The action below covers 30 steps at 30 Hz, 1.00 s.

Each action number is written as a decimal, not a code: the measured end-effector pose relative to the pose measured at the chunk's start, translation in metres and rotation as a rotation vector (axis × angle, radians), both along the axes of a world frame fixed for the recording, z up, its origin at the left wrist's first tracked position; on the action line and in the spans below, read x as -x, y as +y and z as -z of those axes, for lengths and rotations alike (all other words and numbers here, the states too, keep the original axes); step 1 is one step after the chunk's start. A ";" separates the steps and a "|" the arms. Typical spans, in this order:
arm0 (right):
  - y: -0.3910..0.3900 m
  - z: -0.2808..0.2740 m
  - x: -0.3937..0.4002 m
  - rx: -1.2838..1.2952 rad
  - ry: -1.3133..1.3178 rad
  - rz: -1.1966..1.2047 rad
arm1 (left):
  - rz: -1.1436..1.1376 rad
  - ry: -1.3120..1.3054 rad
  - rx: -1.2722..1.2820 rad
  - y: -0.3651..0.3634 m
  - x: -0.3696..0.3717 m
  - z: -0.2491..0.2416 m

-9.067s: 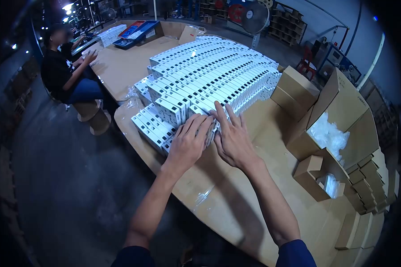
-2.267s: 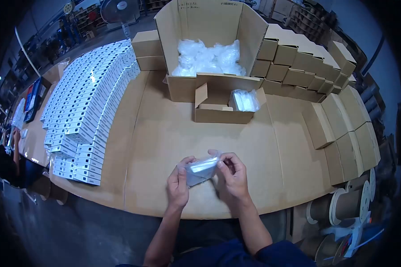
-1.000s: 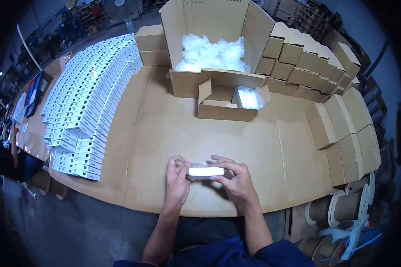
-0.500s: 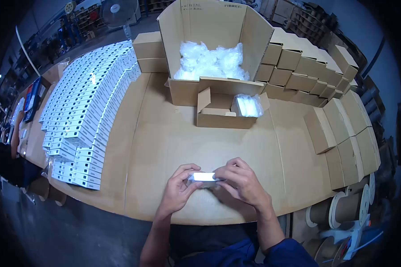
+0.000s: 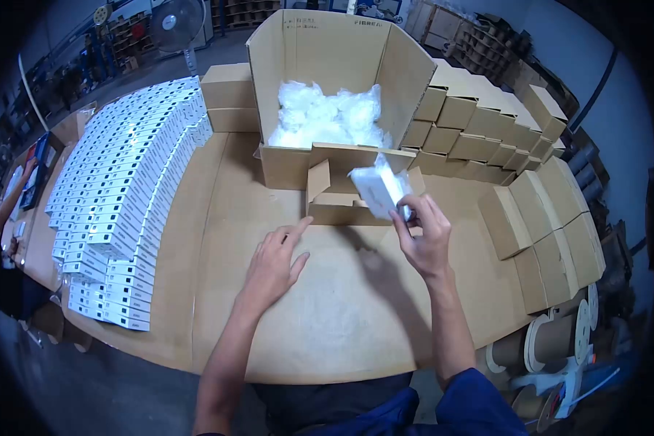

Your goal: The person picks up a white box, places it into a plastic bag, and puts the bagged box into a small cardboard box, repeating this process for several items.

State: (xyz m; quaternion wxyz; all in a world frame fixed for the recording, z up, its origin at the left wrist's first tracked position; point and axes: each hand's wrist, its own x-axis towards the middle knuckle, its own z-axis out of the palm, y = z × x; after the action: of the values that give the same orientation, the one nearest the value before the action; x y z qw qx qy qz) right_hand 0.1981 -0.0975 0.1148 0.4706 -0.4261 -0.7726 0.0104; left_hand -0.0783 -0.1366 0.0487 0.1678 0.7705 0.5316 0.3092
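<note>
In my right hand (image 5: 423, 229) is a white item in clear plastic wrap (image 5: 376, 190), pinched at its lower right and held tilted over the right part of a small open carton (image 5: 341, 214). My left hand (image 5: 274, 260) is empty, its fingers apart, with the index fingertip by the carton's lower left corner. Directly behind the small carton stands a large open box (image 5: 285, 168) with clear plastic bags (image 5: 327, 116) inside. The wrapped item hides part of the small carton's inside.
Stacked white boxes (image 5: 112, 182) cover the table's left side. Brown cartons (image 5: 479, 116) are piled at the back right, and more (image 5: 556, 240) stand along the right edge. A fan (image 5: 176, 23) is behind. At the far left another person's arm (image 5: 11, 192) shows.
My right hand has moved forward with the wrapped item to the small carton. My left hand has let go of it, opened and reached forward to the carton's left corner. The view has shifted slightly.
</note>
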 end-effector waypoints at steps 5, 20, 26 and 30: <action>0.026 0.017 0.000 -0.052 -0.045 0.083 | 0.094 0.148 -0.250 0.028 -0.042 0.004; 0.050 0.023 0.011 0.043 0.055 0.130 | 0.054 0.240 -0.380 0.059 -0.075 0.017; 0.059 0.048 0.006 0.005 -0.065 0.193 | 0.023 0.303 -0.425 0.048 -0.067 0.034; 0.063 0.056 0.011 0.034 -0.146 0.268 | 0.027 0.317 -0.357 0.043 -0.065 0.042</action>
State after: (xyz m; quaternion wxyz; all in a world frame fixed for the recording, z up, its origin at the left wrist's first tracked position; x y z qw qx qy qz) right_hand 0.1872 -0.0341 0.0590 0.4030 -0.5330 -0.7406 -0.0707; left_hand -0.0136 -0.0938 0.0069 -0.0526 0.8339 0.4778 0.2714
